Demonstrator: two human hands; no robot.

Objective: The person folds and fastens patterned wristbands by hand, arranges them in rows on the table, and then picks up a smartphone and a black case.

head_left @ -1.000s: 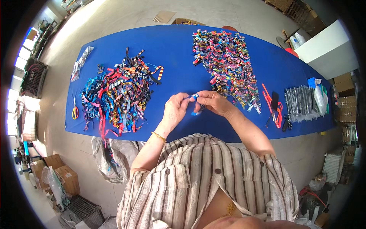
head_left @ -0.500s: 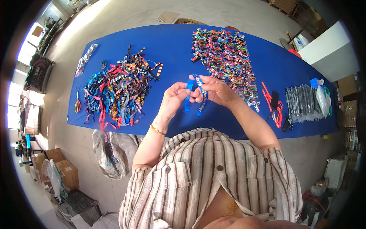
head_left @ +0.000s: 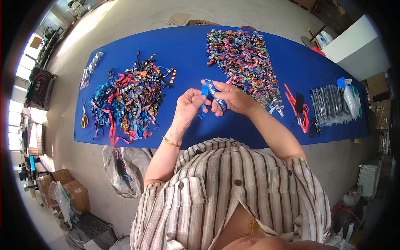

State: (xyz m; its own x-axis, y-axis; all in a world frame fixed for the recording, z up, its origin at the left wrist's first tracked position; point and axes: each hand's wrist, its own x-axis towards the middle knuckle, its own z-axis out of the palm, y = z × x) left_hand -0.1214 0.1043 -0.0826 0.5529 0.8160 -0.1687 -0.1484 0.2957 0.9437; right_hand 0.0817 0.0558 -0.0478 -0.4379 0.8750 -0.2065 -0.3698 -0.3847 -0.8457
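A blue printed fabric strap is bent between my two hands above the blue-covered table. My left hand pinches its plain blue side between thumb and fingers. My right hand grips the side with pale lettering, its fingers curled around the lower part. To the left lies a tangled heap of loose, many-coloured straps. Beyond my right hand, many short folded straps lie in packed rows.
Yellow-handled scissors and a clear plastic packet lie at the table's left. On the right are orange-red straps and a stack of dark plastic-wrapped packs. A pale sack hangs or stands below the front edge.
The strap's two hanging ends have drawn up and show less below my hands. My right fingers have curled lower around the printed side. My left hand keeps its pinch.
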